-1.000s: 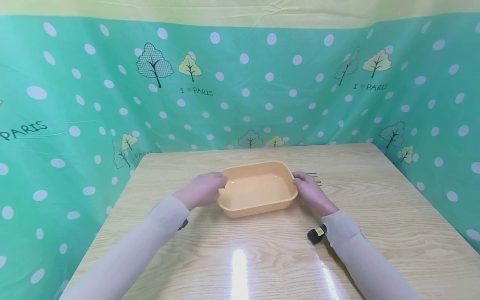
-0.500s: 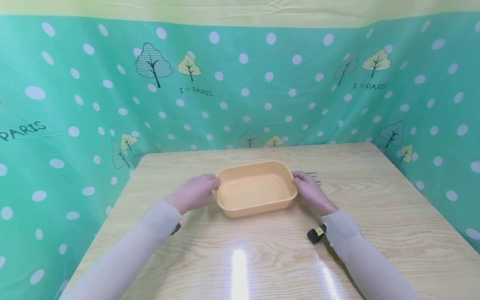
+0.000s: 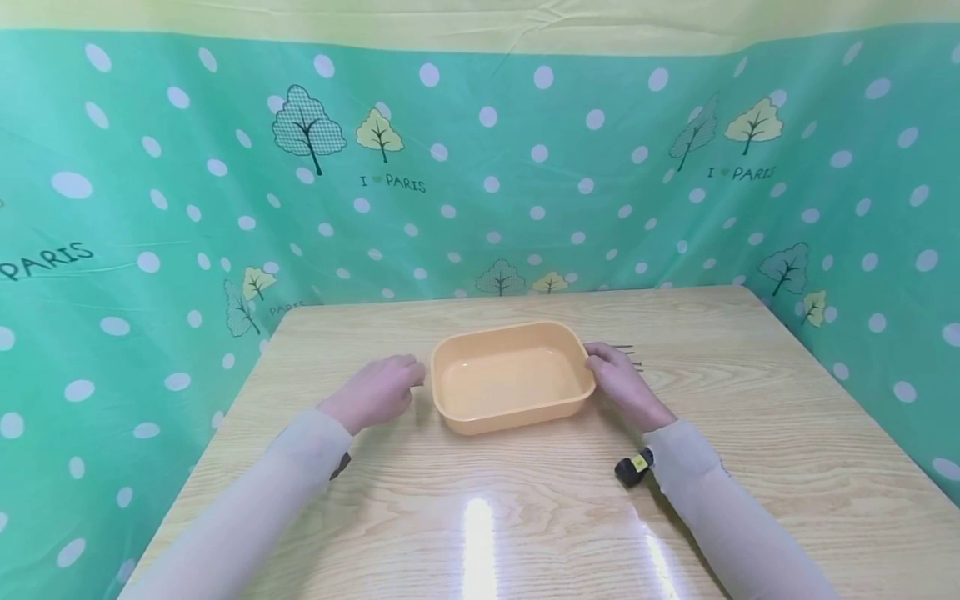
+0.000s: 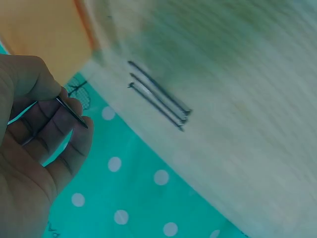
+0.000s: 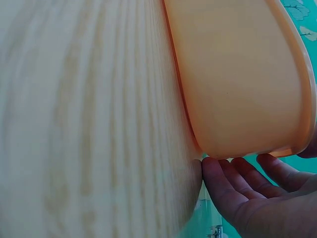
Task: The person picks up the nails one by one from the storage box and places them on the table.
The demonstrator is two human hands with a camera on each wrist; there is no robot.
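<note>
A light-orange plastic tray (image 3: 510, 408) sits on the table in the head view, with nothing seen inside it. My left hand (image 3: 378, 390) is just left of the tray, apart from its rim. In the left wrist view its thumb and fingers pinch a dark nail (image 4: 72, 112). Three more nails (image 4: 157, 95) lie side by side on the table there; the left hand and arm hide them from the head view. My right hand (image 3: 618, 382) grips the tray's right end, its fingertips (image 5: 212, 164) against the outer wall and the thumb at the rim.
Several thin dark nails (image 3: 624, 347) lie on the table beyond the right hand, partly hidden by it. A polka-dot curtain (image 3: 480, 208) hangs behind the wooden table (image 3: 555, 500) and along both sides.
The left hand has moved left, from over the tray's left rim to beside the tray. Both the tray and the right hand have stayed in place.
</note>
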